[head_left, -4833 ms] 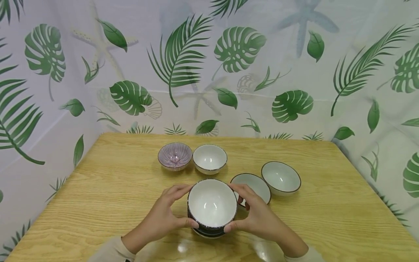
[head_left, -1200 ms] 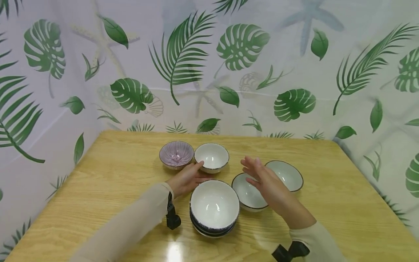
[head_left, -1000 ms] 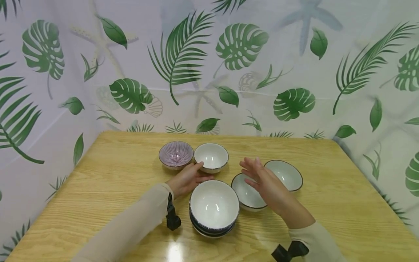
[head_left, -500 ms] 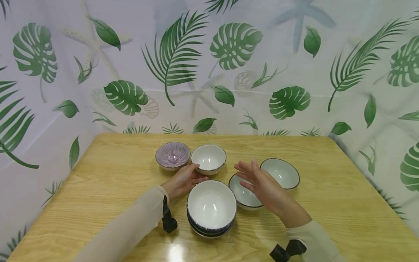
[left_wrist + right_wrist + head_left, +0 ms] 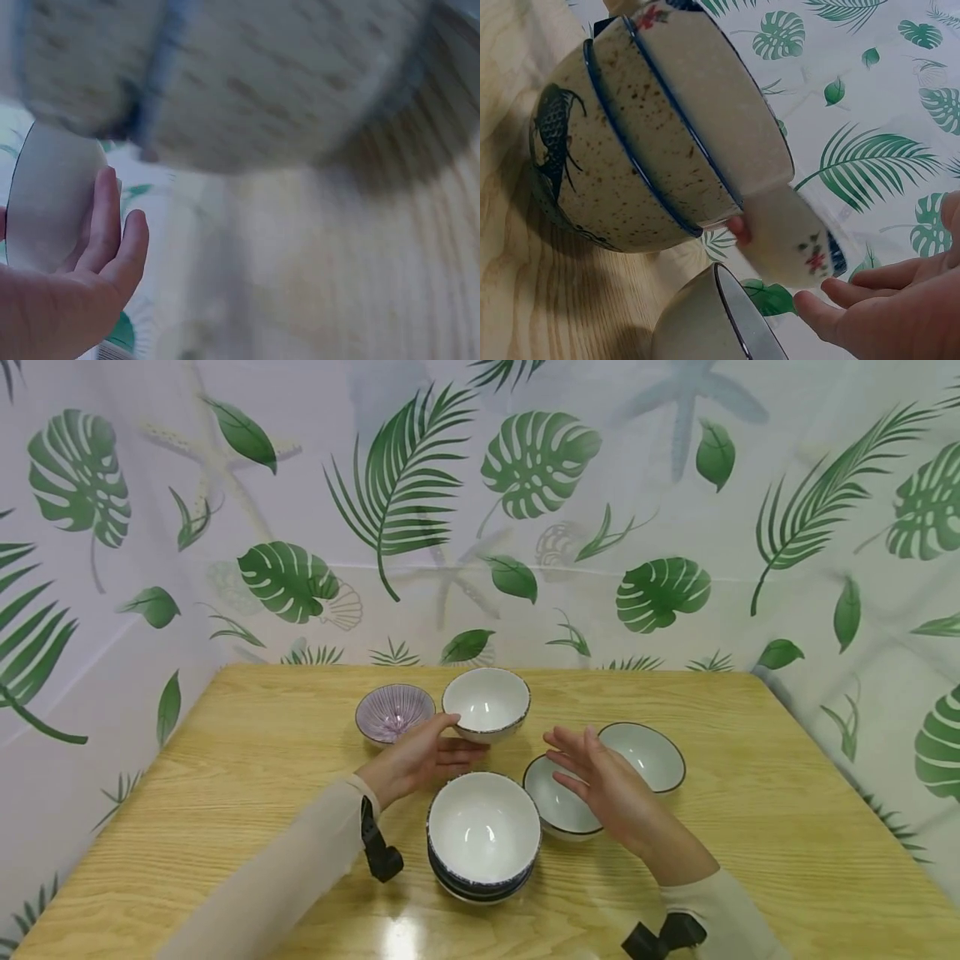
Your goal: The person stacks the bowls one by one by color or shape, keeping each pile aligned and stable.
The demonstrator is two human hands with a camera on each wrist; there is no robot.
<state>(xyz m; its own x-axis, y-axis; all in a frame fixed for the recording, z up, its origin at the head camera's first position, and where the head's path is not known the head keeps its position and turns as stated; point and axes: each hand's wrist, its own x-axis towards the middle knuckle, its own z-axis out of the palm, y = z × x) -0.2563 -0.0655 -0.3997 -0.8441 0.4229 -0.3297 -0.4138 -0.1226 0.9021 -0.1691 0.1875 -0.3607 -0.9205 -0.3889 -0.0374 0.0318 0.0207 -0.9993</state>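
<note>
My left hand [image 5: 408,762] grips a white bowl [image 5: 486,700] by its near left side, thumb at the rim and fingers underneath. This bowl is tilted and lifted off the table; the right wrist view shows red flowers on the outside of the lifted bowl [image 5: 784,240]. In front of it stands a stack of nested bowls [image 5: 483,835], white inside at the top, with speckled sides on the lower bowls [image 5: 641,142]. My right hand [image 5: 611,793] is held with extended fingers above a pale dark-rimmed bowl [image 5: 558,806], partly covering it, and holds nothing.
A purple striped bowl [image 5: 393,714] stands just left of the lifted bowl, partly behind my left hand. Another pale bowl [image 5: 648,760] with a dark rim sits at the right, beyond my right hand. The wooden table [image 5: 225,793] ends at a leaf-print cloth [image 5: 555,618].
Earlier both hands were on the stack, then my left hand reached to the white bowl. Since half a second ago that bowl has risen and moved slightly away. My right hand has barely moved.
</note>
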